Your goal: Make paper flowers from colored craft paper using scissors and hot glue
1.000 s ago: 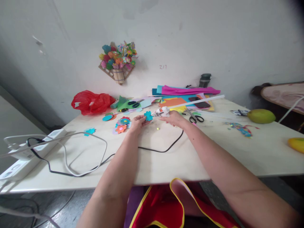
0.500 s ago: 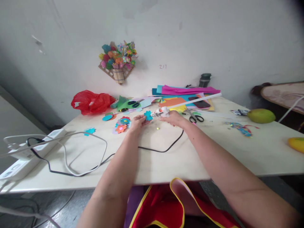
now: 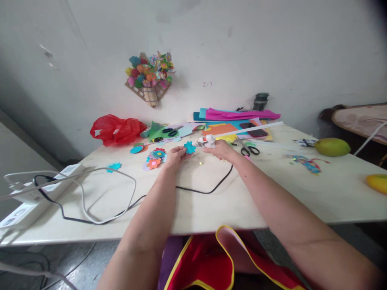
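Between the fingertips of my left hand [image 3: 177,156] is a blue paper flower [image 3: 190,147], held by its left edge just above the table. My right hand [image 3: 223,150] is wrapped round a white hot glue gun [image 3: 209,140], whose tip points left and lies close to the flower; whether they touch I cannot tell. A long white glue stick [image 3: 250,129] runs out of its back to the right. Left of my left hand, several flower cutouts [image 3: 155,159] lie in a small heap. A small yellow-green dot [image 3: 201,163] rests on the table between my wrists.
A black cord [image 3: 208,192] crosses the table toward the white power strip [image 3: 45,201] at left. Scissors [image 3: 250,149] lie right of my right hand. Behind are a red plastic bag [image 3: 116,129], coloured sheets [image 3: 220,129] and a phone [image 3: 253,129]. A mango [image 3: 332,147] lies at right.
The blue flower has shifted very slightly to the right in my left hand. The glue stick's far end has dipped a little. Otherwise both hands keep nearly the same place.
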### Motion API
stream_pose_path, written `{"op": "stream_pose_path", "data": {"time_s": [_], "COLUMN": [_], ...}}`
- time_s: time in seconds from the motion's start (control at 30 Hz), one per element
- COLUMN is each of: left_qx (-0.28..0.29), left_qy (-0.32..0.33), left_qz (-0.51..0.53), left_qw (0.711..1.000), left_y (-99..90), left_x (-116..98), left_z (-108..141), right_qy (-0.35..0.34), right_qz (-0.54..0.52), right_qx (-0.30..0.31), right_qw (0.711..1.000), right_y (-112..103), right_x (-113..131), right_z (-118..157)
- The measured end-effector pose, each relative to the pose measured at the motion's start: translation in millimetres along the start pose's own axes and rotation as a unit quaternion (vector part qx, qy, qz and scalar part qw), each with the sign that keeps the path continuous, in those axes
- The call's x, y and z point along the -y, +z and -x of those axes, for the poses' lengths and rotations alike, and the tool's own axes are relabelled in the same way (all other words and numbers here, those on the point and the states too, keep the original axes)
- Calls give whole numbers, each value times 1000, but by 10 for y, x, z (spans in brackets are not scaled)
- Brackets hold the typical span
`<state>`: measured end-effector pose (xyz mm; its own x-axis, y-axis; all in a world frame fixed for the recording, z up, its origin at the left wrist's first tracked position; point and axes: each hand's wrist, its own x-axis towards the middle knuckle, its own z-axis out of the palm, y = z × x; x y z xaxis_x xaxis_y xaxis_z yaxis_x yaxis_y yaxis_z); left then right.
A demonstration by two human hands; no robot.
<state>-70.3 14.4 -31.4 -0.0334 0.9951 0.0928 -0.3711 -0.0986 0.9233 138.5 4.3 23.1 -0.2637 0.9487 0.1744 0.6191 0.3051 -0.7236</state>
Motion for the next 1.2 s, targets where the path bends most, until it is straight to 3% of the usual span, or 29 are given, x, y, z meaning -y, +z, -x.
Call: {"op": "stream_pose_path", "data": {"time_s": [0.3,0.43,0.83,1.2], "left_qx": [-7,-7,4,17], "left_qy": [-6,-12,-25,-22], "left_qz": [-3,5,8,-2], "left_qw": [1000,1000,1000,1000], "left_y": [16,20,28,34], "left_x": [-11,-22,-30,-25], "left_z": [11,21,31,26], "right_qy": [22,0,-14,-13], "right_qz": [-42,-63,27,37], "right_qx": [18,23,8,17], "right_qw": [999,998,1000,999], "right_y": [-9,-52,-46,-35], "right_x": [44,37,-22,4], "right_z": [28,34,-17,-7]}}
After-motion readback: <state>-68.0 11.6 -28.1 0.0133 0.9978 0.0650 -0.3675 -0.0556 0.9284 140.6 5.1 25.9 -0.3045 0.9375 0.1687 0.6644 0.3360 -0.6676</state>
